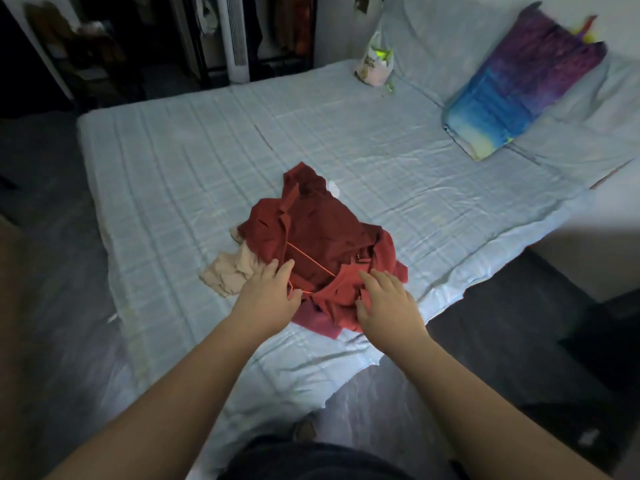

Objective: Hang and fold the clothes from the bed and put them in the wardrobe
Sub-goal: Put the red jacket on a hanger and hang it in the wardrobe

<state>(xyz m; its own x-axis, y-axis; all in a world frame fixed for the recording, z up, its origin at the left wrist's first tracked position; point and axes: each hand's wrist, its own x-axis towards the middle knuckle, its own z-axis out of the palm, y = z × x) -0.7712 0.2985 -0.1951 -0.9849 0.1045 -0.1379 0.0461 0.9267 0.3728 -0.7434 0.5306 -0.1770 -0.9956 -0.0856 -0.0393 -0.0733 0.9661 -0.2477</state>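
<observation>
A bed (173, 161) with a pale, creased sheet fills the middle of the room; its near corner points toward the person, and dark floor runs along both near edges. The broad middle and far-left part of the sheet lie bare. At the head end, a purple-and-blue pillow (523, 88) leans near the far-right edge, with a plastic bag (375, 62) beside it against the wall. A white tower fan (237, 36) stands past the far edge, next to a dark open wardrobe (287, 26) with garments hanging inside.

A crumpled red garment (311, 237) lies in a heap close to the near corner of the bed, overlapping a beige garment (230, 273) that shows at its left. A thin orange-red wire hanger (304, 259) lies on the red cloth.

The left hand (268, 294) rests at the heap's near-left side, fingers loosely curled, pinching the hanger wire between thumb and fingers. The right hand (386, 299) rests on the heap's near-right side, fingers bent and gathering a fold of the red cloth.
</observation>
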